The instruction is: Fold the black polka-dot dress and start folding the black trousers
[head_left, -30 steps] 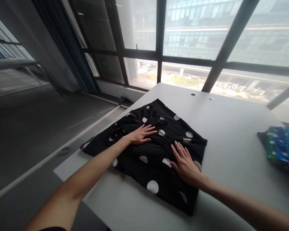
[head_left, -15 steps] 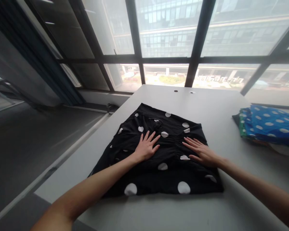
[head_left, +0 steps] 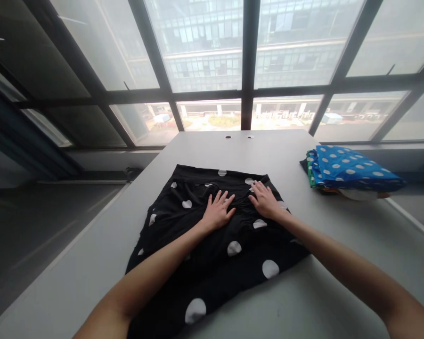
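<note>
Head view shows both sets of fingers laid flat and lightly fanned, gripping nothing. The left hand presses palm down with its fingers pointing at the far edge of the table. The right hand lies just beside it, its fingers angled towards the far left. A narrow gap separates the two hands, and the cloth bunches into small creases there.

Under both palms is a black garment with big white dots, folded into a thick layered slab. No label or print shows on it. Its long axis runs from the near left corner of the table towards the far edge. The straight narrower end faces the window, and the wider end comes to the near edge below the left forearm. It sits left of the table's middle, close to the left edge.

Well apart, at the right edge, rests a folded blue cloth with white dots on a green layer. Two small holes sit near the far edge. Lettering on a sign outside is too blurred to read.
</note>
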The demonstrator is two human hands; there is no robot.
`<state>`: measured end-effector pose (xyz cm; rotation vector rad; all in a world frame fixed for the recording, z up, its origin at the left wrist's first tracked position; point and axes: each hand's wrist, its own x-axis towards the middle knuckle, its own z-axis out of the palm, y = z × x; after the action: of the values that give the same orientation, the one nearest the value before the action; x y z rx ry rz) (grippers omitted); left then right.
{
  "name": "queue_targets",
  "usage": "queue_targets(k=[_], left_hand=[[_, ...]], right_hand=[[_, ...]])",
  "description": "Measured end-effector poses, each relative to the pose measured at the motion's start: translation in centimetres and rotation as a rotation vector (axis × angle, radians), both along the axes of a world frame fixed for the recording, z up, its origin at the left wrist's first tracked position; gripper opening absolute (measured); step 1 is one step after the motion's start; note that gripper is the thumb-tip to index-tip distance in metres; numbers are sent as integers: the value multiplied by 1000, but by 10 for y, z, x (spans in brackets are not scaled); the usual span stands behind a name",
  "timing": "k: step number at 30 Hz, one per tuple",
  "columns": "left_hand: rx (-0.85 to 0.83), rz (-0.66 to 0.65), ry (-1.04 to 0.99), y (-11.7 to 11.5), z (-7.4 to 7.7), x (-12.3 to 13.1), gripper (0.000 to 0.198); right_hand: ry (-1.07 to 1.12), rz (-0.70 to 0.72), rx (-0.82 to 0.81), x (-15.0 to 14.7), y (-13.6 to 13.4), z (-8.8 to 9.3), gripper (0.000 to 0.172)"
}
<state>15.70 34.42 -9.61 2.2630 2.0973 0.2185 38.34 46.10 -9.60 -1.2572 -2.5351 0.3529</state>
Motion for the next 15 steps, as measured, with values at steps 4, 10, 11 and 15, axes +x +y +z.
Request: queue_targets(k=[4, 10, 11, 15], left_hand=[[45, -1, 0, 2, -10, -6, 64], [56, 15, 14, -1, -9, -5, 63], [57, 20, 19, 0, -9, -4, 63], [62, 23, 34, 0, -8, -3, 62]], right_hand=[[-103, -13, -47, -5, 9, -17, 70], [-185, -247, -78, 51, 42, -19, 72], [-199, -260, -83, 57, 44, -15, 70], [-110, -303, -22, 59, 29, 2, 59]])
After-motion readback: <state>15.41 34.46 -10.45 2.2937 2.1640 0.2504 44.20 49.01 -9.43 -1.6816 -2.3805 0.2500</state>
